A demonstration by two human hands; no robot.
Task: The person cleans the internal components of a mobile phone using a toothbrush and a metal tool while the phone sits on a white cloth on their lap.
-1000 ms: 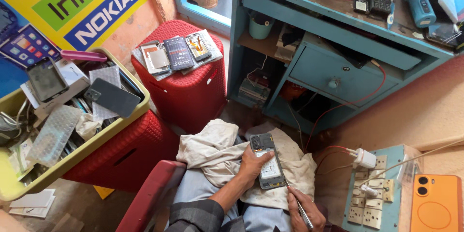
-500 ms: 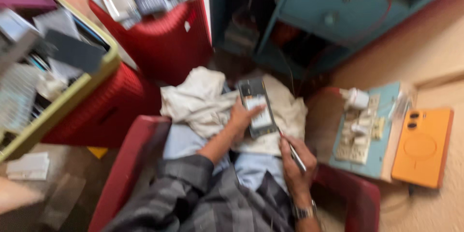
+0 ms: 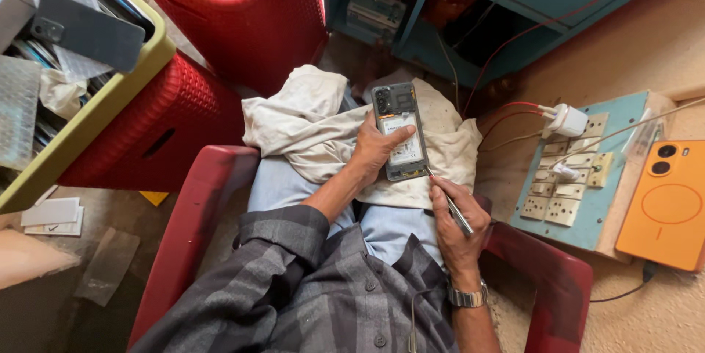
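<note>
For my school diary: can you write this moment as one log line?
left hand: holds opened phone | right hand: metal tool, tip at phone's lower edge | under phone: cloth on lap

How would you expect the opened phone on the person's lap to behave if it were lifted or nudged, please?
The opened phone is probably stiff and light, since the left hand steadies it alone. With its back off and battery exposed, it looks fragile. Lying on the crumpled cloth, it would likely slide little, though it might tilt.
</note>
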